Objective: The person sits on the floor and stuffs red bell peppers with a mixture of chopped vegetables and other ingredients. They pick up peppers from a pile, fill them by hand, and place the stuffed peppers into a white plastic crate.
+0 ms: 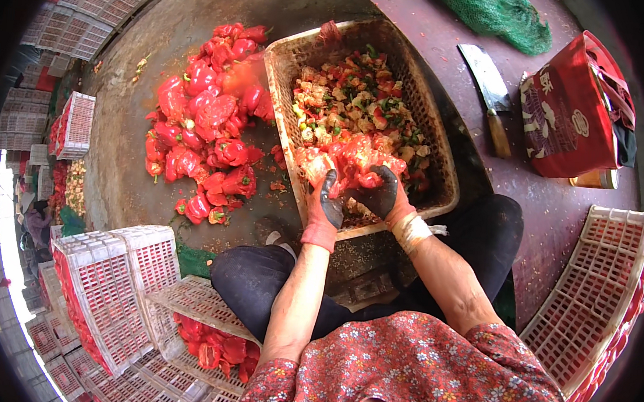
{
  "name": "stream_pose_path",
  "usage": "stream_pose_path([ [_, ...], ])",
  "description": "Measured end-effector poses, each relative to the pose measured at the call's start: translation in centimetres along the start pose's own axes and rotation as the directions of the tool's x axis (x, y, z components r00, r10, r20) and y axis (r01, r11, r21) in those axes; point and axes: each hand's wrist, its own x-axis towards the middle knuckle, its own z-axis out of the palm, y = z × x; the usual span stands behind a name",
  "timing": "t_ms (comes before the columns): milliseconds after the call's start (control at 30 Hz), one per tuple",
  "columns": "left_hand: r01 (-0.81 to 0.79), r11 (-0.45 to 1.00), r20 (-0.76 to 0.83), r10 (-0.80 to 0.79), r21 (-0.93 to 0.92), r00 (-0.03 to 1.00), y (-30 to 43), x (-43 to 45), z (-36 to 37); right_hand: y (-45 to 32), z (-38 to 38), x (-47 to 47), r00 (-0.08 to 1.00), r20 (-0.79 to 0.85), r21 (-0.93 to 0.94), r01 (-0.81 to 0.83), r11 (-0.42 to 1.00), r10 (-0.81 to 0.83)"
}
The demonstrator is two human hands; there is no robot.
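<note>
My left hand (325, 204), in a red glove with dark coated fingers, grips the left side of a clump of red pepper flesh (352, 157). My right hand (384, 196), gloved alike with a pale wrap at the wrist, holds the clump's right side. Both are over the near end of a stained plastic basket (446, 153), which contains pepper cores, seeds and green stems (356, 98). Left of the basket, a heap of red bell peppers (205, 116) lies on the floor. Pepper pieces hide some fingertips.
At right, a dark red tabletop (526, 213) bears a cleaver (487, 81), green netting (499, 15) and a red bag (573, 111) beside a jar (600, 178). White plastic crates (111, 293) of peppers stand at lower left, another crate (587, 294) at lower right. A person (37, 219) is far left.
</note>
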Motion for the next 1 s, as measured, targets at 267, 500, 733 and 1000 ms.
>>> stream_pose_path([
  [267,-0.294,0.938,-0.249,0.334,0.185,0.909,-1.8,0.7,0.3,-1.1,1.2,-0.7,0.803,0.3,0.898,-0.419,0.13,0.515],
  [500,-0.295,0.441,0.023,0.524,0.847,0.851,2.0,1.7,3.2,-4.7,-1.6,3.1,0.803,-0.381,0.424,-0.288,0.859,0.458],
  [733,-0.252,-0.16,0.296,0.404,0.954,0.865,0.4,4.7,5.9,-3.7,-2.6,7.2,0.883,-0.459,-0.798,-0.36,0.483,-0.099],
  [1000,-0.175,-0.177,0.248,0.63,0.969,0.736,1.2,7.6,4.3,-3.3,-1.2,10.3,0.824,-0.521,-0.662,-0.224,0.715,-0.224],
])
